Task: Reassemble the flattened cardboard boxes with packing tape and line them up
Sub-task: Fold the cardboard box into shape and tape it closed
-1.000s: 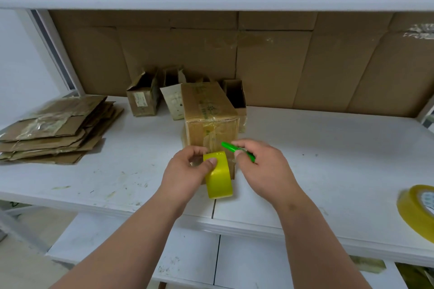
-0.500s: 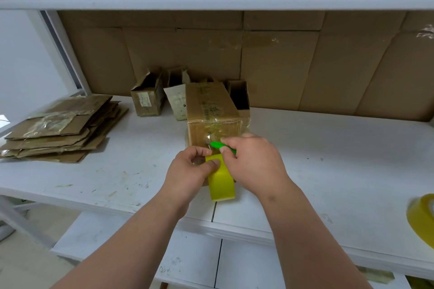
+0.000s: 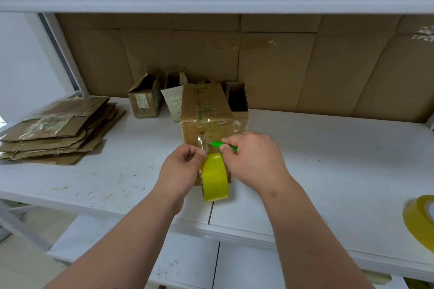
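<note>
A closed brown cardboard box [image 3: 205, 110] lies on the white shelf [image 3: 317, 152], its near end facing me with clear tape stuck on it. My left hand [image 3: 182, 171] grips a yellow tape roll [image 3: 215, 176] held on edge in front of that end, and a clear strip runs from the roll up to the box. My right hand [image 3: 252, 159] pinches a green cutter [image 3: 223, 145], whose tip touches the strip just above the roll.
A stack of flattened boxes [image 3: 58, 129] lies at the left of the shelf. Three small open boxes [image 3: 145, 98] stand behind the closed one against a cardboard back wall. A second tape roll [image 3: 419, 220] sits at the shelf's right front edge.
My right hand brought the green cutter left to the tape strip, then drew back slightly. The roll stayed in my left hand before the box.
</note>
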Demonstrator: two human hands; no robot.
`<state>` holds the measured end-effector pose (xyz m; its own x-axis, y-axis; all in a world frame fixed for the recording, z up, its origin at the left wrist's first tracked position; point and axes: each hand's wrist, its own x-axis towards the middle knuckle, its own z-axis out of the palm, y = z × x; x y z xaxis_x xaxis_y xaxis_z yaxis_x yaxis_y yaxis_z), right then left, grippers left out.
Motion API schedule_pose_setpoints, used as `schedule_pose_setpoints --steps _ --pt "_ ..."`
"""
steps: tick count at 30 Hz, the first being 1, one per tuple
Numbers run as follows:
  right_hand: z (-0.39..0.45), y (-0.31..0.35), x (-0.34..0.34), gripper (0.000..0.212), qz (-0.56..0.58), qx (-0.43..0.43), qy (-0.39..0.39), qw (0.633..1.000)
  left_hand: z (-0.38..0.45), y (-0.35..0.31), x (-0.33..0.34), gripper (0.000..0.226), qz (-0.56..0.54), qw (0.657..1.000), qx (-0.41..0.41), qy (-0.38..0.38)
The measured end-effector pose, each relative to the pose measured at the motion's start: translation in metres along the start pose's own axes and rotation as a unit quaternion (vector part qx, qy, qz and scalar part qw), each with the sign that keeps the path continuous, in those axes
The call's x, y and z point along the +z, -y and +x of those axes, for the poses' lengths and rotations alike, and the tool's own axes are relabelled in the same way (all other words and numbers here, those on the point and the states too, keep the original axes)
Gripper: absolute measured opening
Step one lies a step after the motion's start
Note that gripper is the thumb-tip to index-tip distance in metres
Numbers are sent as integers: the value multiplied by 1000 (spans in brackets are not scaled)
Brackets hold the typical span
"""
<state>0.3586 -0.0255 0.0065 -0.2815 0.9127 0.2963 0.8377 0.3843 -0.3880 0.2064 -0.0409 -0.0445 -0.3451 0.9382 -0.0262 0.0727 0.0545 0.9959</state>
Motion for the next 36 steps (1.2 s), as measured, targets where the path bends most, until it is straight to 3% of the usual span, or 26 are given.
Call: schedule_pose_setpoints --steps 8,12,22,25,28,30,32,34,36 --pt "6 5 10 31 -20 -2 19 1000 -5 4 0 24 46 999 20 9" --pt "3 -15 9 29 -3 32 -1 999 -2 15 -6 25 29 999 6 -27" --pt "-24 -66 49 31 175 176 -52 967 10 11 -5 20 2 1000 -14 8" --pt "-30 -78 61 33 117 223 -45 967 9 12 -5 18 -4 1000 -20 -3" --pt "-33 -85 71 34 -67 228 33 971 7 12 -3 17 -2 1000 -26 -2" --pt "-35 -86 76 42 -117 234 73 962 5 10 -2 16 -4 1000 -28 -2" --pt "-36 -80 76 43 -65 245 42 966 4 9 -1 15 -8 1000 -29 -2" --pt "-35 -63 72 28 108 222 -25 969 4 9 1 17 -16 999 -28 -10" --pt "-38 -37 64 11 333 200 -23 921 3 8 4 21 -30 999 -17 -25"
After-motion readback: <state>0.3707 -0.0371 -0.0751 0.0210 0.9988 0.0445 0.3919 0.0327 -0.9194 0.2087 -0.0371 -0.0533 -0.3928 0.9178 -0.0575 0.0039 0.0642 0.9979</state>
